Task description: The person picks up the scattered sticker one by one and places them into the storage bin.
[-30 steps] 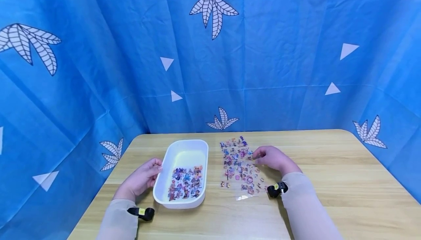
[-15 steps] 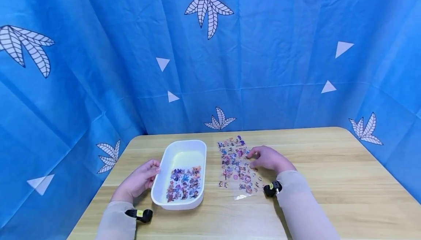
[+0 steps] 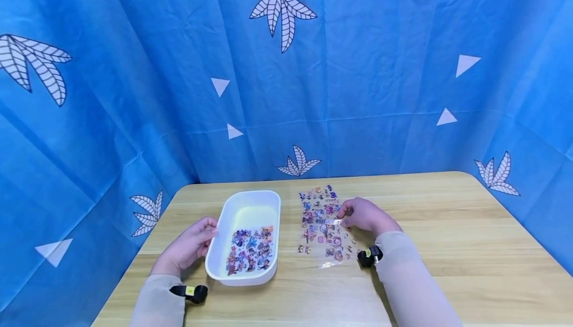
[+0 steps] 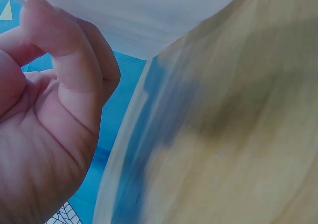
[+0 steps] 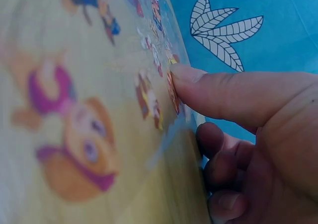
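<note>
My left hand [image 3: 190,245] grips the left side of a white plastic tub [image 3: 243,281]. Its curled fingers also show against the tub's pale wall [image 4: 149,20] in the left wrist view. Inside the tub lies a sheet of small cartoon stickers [image 3: 251,252]. To the right of the tub, a clear sticker sheet [image 3: 319,215] with many cartoon figures is on the table. My right hand [image 3: 369,216] pinches that sheet's right edge. In the right wrist view the thumb [image 5: 223,92] presses on the near face of the sheet; the index finger is mostly hidden.
A light wooden table [image 3: 447,247] lies under everything, its back edge near a blue curtain [image 3: 371,68] with white leaves and triangles. Black wrist cameras [image 3: 195,294] sit on both sleeves.
The right hand has shifted slightly left relative to the sheet and now pinches its right edge. The sheet has moved a little and shows new glare by the fingers. The left hand stays.
</note>
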Demonstrator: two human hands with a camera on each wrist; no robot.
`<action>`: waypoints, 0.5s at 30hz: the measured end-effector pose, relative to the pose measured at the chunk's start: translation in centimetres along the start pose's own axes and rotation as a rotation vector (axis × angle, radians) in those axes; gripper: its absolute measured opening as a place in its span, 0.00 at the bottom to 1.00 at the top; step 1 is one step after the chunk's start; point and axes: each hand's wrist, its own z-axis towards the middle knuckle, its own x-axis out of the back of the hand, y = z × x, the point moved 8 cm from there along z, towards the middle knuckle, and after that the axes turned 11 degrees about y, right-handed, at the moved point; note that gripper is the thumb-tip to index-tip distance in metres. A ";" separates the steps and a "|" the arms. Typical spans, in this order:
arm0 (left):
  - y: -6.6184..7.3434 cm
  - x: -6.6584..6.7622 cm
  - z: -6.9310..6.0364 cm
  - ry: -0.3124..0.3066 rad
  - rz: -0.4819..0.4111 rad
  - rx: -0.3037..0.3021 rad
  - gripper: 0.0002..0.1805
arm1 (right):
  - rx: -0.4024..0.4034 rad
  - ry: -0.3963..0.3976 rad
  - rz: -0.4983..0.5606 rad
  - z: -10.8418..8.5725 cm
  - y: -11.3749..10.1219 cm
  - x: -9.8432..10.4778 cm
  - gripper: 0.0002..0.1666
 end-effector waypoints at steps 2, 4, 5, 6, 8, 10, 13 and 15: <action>0.0 0.0 0.0 0.002 0.002 -0.001 0.12 | 0.008 0.009 -0.013 0.0 -0.1 0.1 0.10; 0.1 0.0 -0.1 0.000 0.005 -0.003 0.13 | 0.010 0.014 -0.028 0.0 0.0 0.1 0.08; 0.1 0.0 -0.1 -0.002 0.007 -0.003 0.13 | 0.009 0.017 -0.035 0.0 0.0 0.1 0.07; 0.1 0.0 -0.2 -0.004 0.008 -0.004 0.13 | 0.007 0.018 -0.039 0.0 0.1 0.1 0.07; 0.1 -0.1 -0.2 -0.009 0.011 -0.005 0.13 | 0.007 0.016 -0.044 0.0 0.2 0.0 0.08; 0.1 -0.1 -0.2 -0.011 0.011 -0.007 0.13 | 0.008 0.015 -0.039 0.0 0.4 0.1 0.08; 0.2 -0.1 -0.2 -0.009 0.011 -0.008 0.12 | 0.028 0.015 -0.029 0.0 0.4 0.2 0.10; 0.2 -0.1 -0.2 -0.008 0.011 -0.007 0.12 | 0.044 0.013 -0.023 0.0 0.3 0.2 0.11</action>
